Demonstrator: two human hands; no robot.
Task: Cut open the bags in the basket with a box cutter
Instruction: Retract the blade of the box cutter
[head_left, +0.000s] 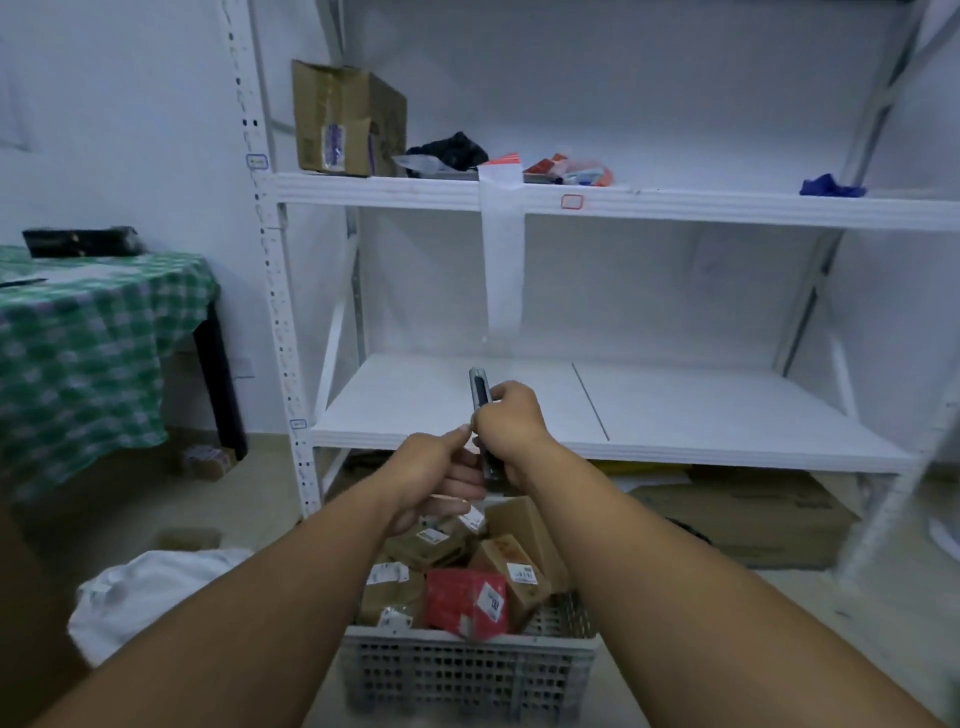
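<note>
box cutter: centre frame; likely stiff, light; hold mid-handle
right hand: wrapped round it
left hand: pinching its lower end

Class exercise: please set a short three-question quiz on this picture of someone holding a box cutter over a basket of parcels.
1. True or false: the box cutter lies on the lower shelf.
2. What colour is the bright parcel in the basket? A red, B blue, C yellow.
3. Fill in: the checked tablecloth at left is ___ and white.
Key: 1 false, the left hand and right hand both hold it above the basket; 2 A; 3 green.
</note>
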